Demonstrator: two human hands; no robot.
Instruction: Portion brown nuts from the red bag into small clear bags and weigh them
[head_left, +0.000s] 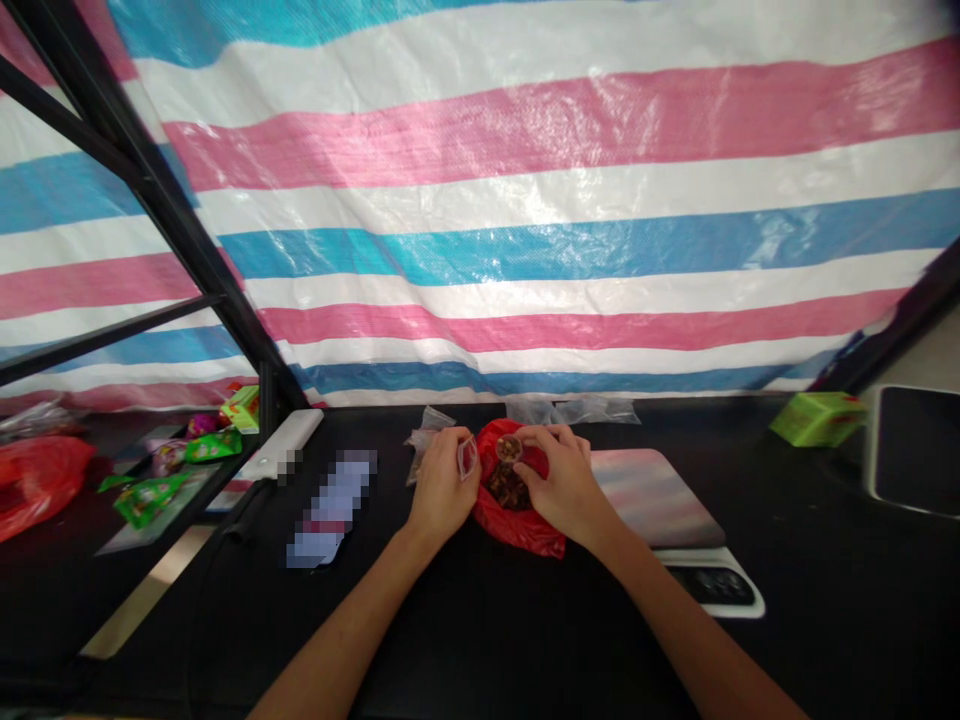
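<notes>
My left hand point(439, 490) pinches a small clear plastic bag point(467, 458), whose mouth gapes toward the right. In my right hand point(562, 485) is a small round cup point(509, 448), filled with brown dried bits and gripped at its rim by fingers and thumb. The cup is over an open red plastic bag point(521, 532), just right of the small bag and apart from it. More brown dried bits point(507, 487) lie inside the red bag. Both hands are partly in front of the red bag's sides.
Right of the hands sits a kitchen scale point(750, 600) with a metal plate point(652, 490). Clear bags point(592, 410) lie behind. On the left are a phone point(330, 515), a white power strip point(289, 445) and green packets point(154, 500). A green box point(817, 418) stands far right.
</notes>
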